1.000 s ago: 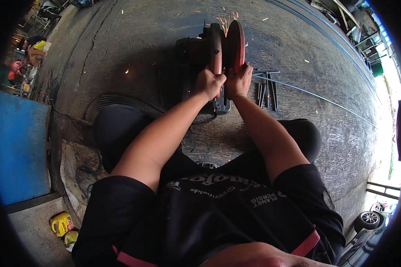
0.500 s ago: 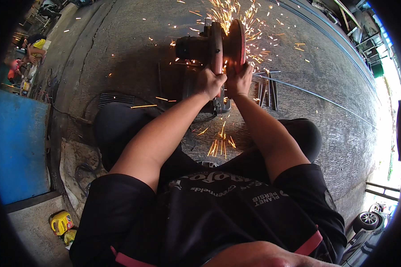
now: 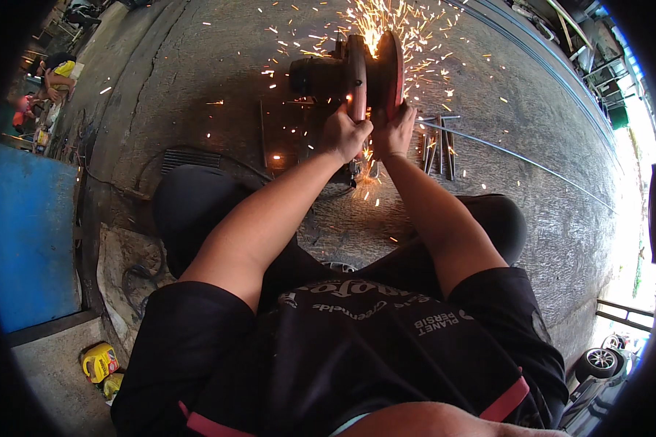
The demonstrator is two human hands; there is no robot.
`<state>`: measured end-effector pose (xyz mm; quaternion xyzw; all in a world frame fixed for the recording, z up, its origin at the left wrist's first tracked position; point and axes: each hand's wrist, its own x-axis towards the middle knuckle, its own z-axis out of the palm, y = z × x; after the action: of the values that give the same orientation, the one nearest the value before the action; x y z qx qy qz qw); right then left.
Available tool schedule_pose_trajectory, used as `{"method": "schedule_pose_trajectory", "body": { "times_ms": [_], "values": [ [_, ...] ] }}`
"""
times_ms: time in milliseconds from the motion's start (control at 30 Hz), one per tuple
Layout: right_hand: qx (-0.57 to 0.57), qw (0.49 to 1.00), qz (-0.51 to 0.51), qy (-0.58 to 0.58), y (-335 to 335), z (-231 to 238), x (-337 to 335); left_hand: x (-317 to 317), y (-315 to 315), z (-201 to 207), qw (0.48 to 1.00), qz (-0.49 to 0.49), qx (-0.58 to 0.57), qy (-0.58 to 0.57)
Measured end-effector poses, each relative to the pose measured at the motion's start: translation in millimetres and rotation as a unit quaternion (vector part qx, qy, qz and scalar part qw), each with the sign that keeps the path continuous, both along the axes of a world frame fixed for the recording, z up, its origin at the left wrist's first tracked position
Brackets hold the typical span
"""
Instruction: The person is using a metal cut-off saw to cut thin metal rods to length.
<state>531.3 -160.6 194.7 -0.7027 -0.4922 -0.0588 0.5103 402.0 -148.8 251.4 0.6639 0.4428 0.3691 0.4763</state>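
Observation:
A cut-off saw [image 3: 321, 75] stands on the ground ahead of my crossed legs, with a dark motor on its left and a reddish guard [image 3: 394, 73] on its right. Bright sparks [image 3: 372, 33] spray from its far side, and a smaller burst glows at the near end. My left hand [image 3: 345, 135] is closed round the lower end of the saw's pinkish handle [image 3: 358, 76]. Close beside it, my right hand [image 3: 396, 132] is closed at the guard's lower edge; its fingertips and whatever they grip are hidden.
Several short metal bars [image 3: 439, 149] lie right of the saw, where a long thin rod [image 3: 517, 156] runs off rightward. A dark grate [image 3: 190, 159] and a cable lie left. Another person [image 3: 53, 76] crouches at far left, beyond a blue panel [image 3: 33, 233].
The spray of sparks at the far side has spread wider, and a glow has appeared at the saw's near end. Both hands stay nearly in place.

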Motion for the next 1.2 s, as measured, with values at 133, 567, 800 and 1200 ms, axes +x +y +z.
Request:
{"method": "schedule_pose_trajectory", "body": {
  "times_ms": [133,567,800,1200],
  "values": [
    [-0.004,1.000,-0.001,-0.001,-1.1,-0.7,-0.3,-1.9,0.6,4.6,0.999,0.015,0.026,0.038],
    [-0.003,1.000,0.007,0.003,-3.5,-0.7,-1.2,-2.5,-5.5,8.8,0.992,0.051,0.075,0.085],
    [0.008,1.000,0.017,0.008,-3.9,-1.9,-0.6,-0.7,1.5,-10.2,0.996,0.038,0.074,0.029],
    [-0.021,0.999,0.033,-0.006,-6.9,-6.9,0.7,-0.6,0.2,-17.6,0.998,0.030,0.063,0.000]
  ]
}}
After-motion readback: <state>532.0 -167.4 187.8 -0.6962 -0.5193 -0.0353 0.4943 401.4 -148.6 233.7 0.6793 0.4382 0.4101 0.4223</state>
